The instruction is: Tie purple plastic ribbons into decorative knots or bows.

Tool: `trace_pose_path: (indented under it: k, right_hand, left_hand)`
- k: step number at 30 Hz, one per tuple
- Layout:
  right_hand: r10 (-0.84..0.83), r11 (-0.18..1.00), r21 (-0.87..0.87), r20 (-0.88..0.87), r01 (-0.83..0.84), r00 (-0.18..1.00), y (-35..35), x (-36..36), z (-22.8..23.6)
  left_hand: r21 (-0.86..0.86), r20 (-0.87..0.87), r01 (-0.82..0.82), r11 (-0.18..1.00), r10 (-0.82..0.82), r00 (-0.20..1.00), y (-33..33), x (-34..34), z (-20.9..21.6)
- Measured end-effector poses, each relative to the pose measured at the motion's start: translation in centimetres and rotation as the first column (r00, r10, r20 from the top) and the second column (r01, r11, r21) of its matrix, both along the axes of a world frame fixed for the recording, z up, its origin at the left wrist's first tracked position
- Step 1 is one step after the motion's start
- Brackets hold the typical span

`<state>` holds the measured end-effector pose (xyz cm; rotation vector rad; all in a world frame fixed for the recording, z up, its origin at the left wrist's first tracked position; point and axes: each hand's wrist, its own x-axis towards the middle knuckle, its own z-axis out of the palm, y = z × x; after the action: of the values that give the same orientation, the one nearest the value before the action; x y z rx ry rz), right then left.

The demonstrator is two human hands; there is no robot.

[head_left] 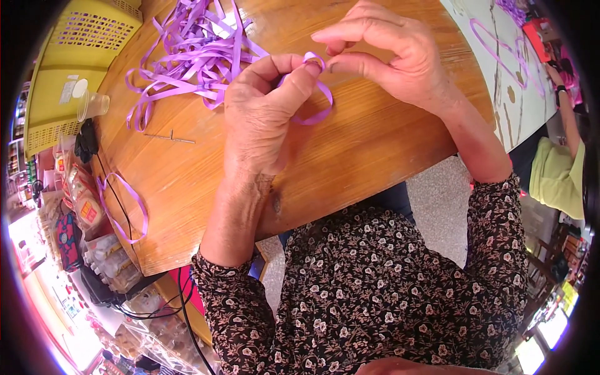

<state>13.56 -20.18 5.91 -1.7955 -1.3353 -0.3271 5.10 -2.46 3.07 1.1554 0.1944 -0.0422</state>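
Between the thumb and fingers of my left hand is a purple ribbon. A small loop of it stands up at the fingertips, and the rest curves down over the wooden table. My right hand hovers just to the right, thumb and forefinger apart, with nothing visible between them. Its thumb tip is close to the held loop; whether they touch I cannot tell. Beyond my left hand lies a tangled heap of purple ribbons on the wooden table.
A yellow basket and a clear plastic cup stand at the far left. A thin metal rod tool and a single purple ribbon loop lie on the left side. At right, another person's arm reaches over a white marbled table.
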Motion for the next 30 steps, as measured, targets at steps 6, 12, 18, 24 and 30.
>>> trace_pose_path:
  k: [6,12,18,24,30]
  right_hand:
    - [0.083,0.989,0.140,-0.316,-0.041,0.945,0.3,0.1,-2.2]
    - [-0.006,0.996,0.076,-0.421,0.042,0.907,1.0,-0.6,-2.0]
    - [-0.076,0.994,0.018,-0.571,0.105,0.817,0.8,-1.3,-1.7]
    - [-0.041,0.994,0.057,-0.571,0.089,0.820,0.7,-1.4,-1.5]
    - [-0.011,0.985,0.157,-0.356,0.071,0.934,0.8,-1.3,-2.0]
  left_hand:
    - [0.021,0.059,-0.074,0.997,0.073,0.996,-0.9,-0.2,0.2]
    - [0.040,0.097,-0.056,0.998,0.052,0.994,-0.9,-0.1,-0.2]
    - [-0.038,0.179,-0.068,0.997,0.074,0.981,-1.2,-0.2,-0.3]
    - [-0.167,0.191,-0.021,0.986,0.054,0.980,-1.0,-0.1,-1.2]
    - [-0.202,0.176,-0.007,0.979,0.043,0.984,-1.1,-0.2,-0.8]
